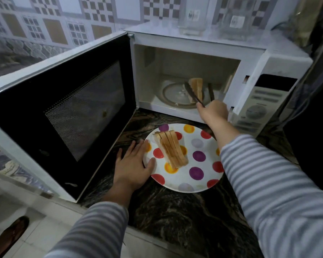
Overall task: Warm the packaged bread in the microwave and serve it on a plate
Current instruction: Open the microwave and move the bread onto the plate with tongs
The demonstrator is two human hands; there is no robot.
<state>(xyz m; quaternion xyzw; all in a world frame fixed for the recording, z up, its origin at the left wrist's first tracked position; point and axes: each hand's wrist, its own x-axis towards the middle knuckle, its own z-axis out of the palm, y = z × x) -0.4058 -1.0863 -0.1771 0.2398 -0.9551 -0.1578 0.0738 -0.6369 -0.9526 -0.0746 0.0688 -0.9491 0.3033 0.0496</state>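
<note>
Left hand [133, 167]: fingers spread flat, steadying the plate [203, 161]
Right hand [213, 112]: gripping tongs [194, 95] around bread [196, 88] inside microwave [280, 58]

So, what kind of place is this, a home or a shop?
Most likely a home kitchen: a white microwave stands open on a dark marbled counter against a tiled wall, with sliced bread on a polka-dot plate.
</note>
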